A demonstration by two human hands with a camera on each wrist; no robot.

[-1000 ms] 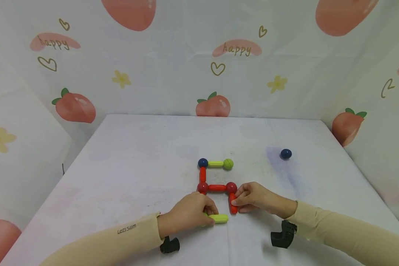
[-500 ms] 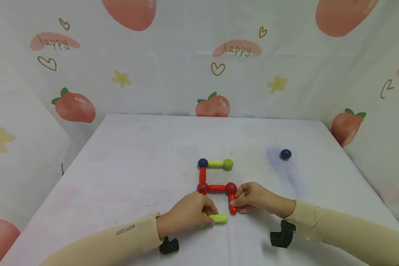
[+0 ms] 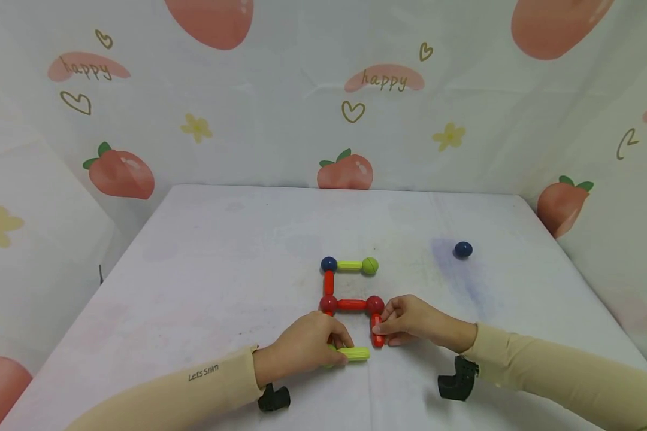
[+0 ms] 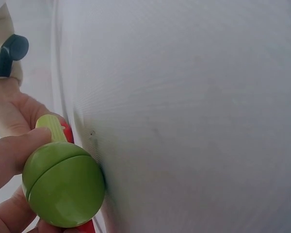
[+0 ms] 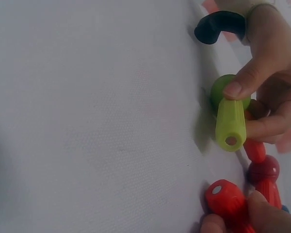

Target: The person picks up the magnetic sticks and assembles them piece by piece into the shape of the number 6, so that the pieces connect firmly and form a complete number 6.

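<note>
In the head view my left hand (image 3: 304,344) pinches a yellow-green magnetic rod (image 3: 356,354) between thumb and fingers. A green ball (image 4: 63,187) sits on that rod's left end, large in the left wrist view. My right hand (image 3: 417,323) pinches a red magnetic rod (image 3: 377,336), whose far end touches a red ball (image 3: 375,304). Another red rod (image 3: 351,304) links this ball to a second red ball (image 3: 328,303). From there a red rod (image 3: 329,283) runs up to a blue ball (image 3: 329,264). My left hand mostly hides a rod below the second ball.
A yellow-green rod (image 3: 349,265) joins the blue ball to another green ball (image 3: 370,266) at the back. One loose blue ball (image 3: 463,249) lies farther right on the white table (image 3: 221,257). A printed cloth (image 3: 280,90) hangs behind the table.
</note>
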